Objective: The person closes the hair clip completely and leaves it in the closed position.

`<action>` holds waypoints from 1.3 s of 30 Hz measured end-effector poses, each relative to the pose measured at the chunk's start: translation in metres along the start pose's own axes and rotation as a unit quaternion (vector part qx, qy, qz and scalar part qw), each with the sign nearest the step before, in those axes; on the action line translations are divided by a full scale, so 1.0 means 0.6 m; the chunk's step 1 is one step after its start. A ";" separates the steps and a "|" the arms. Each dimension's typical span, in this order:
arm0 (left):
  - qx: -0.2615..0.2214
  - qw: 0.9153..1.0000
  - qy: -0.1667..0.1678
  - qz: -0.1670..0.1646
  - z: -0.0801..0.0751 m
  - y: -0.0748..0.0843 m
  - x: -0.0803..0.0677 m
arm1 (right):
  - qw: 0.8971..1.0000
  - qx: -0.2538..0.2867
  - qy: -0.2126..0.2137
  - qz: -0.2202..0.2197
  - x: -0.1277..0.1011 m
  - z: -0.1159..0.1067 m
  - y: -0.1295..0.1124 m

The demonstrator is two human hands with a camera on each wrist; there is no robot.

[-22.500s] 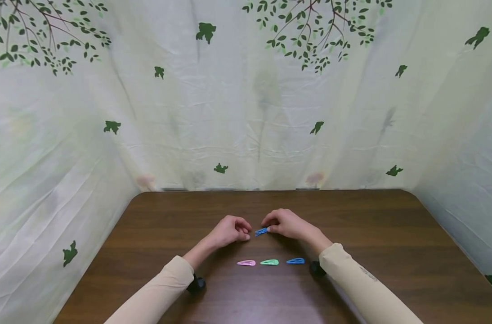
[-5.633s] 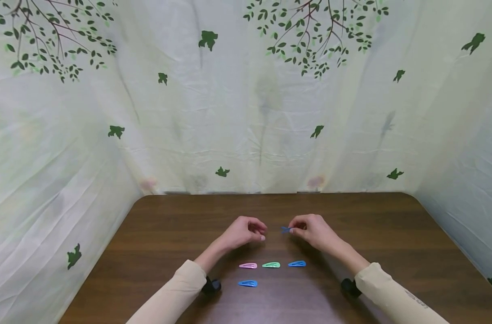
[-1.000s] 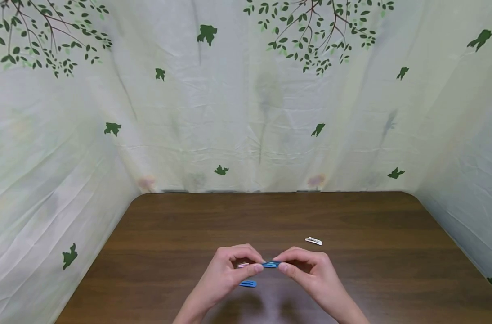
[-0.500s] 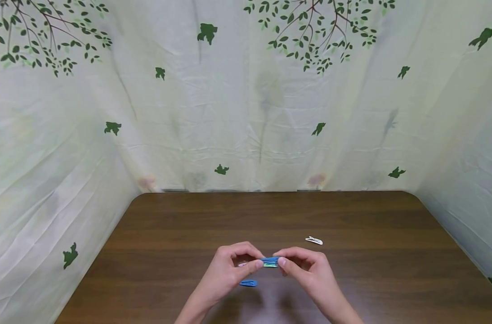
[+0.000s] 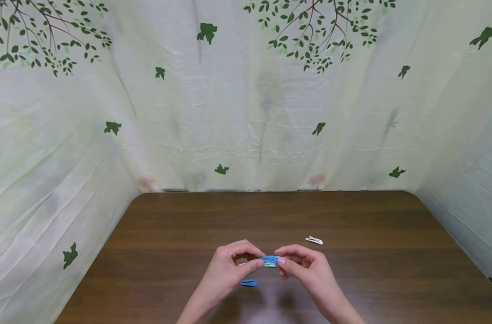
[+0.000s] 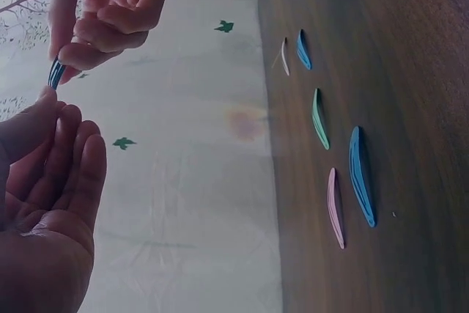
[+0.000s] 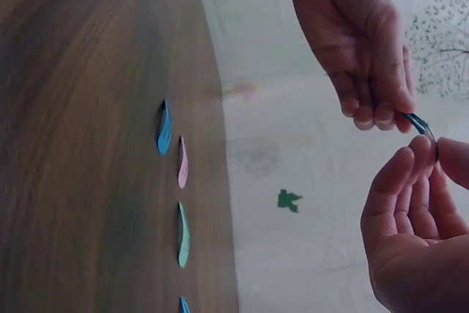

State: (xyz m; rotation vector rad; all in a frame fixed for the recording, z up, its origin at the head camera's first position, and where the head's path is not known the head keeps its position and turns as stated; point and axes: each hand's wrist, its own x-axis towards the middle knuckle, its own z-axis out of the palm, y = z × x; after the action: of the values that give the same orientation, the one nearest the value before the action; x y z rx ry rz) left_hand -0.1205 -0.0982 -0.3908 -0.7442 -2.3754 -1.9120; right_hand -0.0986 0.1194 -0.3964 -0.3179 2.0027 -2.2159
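A blue snap hair clip [image 5: 269,259] is held raised above the table by both hands. My left hand [image 5: 231,267] pinches one end between thumb and fingertips, and my right hand [image 5: 310,272] pinches the other. Side-on, the held clip [image 7: 419,124] looks curved in the right wrist view. Below lie a pink clip [image 6: 335,208], a green clip [image 6: 320,119] and a blue clip [image 6: 304,50] in a row; the hands hide much of this row in the head view. Nearer the person lies another blue clip [image 5: 248,283].
A white clip [image 5: 314,240] lies farther back on the right of the brown wooden table [image 5: 169,225]. Behind the table hangs a pale curtain [image 5: 238,99] with printed leaves and birds, which also runs along both sides.
Since 5.6 s ago both hands have come together nearer the person, and a white clip now lies at the back right. Over the last second the held blue clip has risen slightly and turned.
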 end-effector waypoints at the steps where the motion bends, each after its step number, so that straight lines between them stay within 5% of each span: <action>1: 0.000 1.000 0.000 -0.002 0.000 0.000 0.000 | 1.000 -0.008 0.000 -0.002 0.000 0.000 -0.001; 17: 0.050 0.998 -0.010 -0.024 0.000 -0.008 -0.005 | 0.974 -0.213 0.012 -0.075 -0.003 -0.004 -0.001; 26: 0.095 0.994 -0.050 0.003 -0.001 -0.014 -0.006 | 0.964 -0.249 0.000 -0.087 -0.005 -0.012 0.003; 39: 0.100 0.994 -0.051 -0.008 -0.002 -0.024 -0.004 | 0.959 -0.266 -0.013 -0.101 -0.006 -0.019 0.012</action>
State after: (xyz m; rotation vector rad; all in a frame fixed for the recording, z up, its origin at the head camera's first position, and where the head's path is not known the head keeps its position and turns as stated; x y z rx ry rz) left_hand -0.1241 -0.1024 -0.4044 -0.8278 -2.5912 -1.6458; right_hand -0.0981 0.1302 -0.4045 -0.6281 2.6273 -1.7081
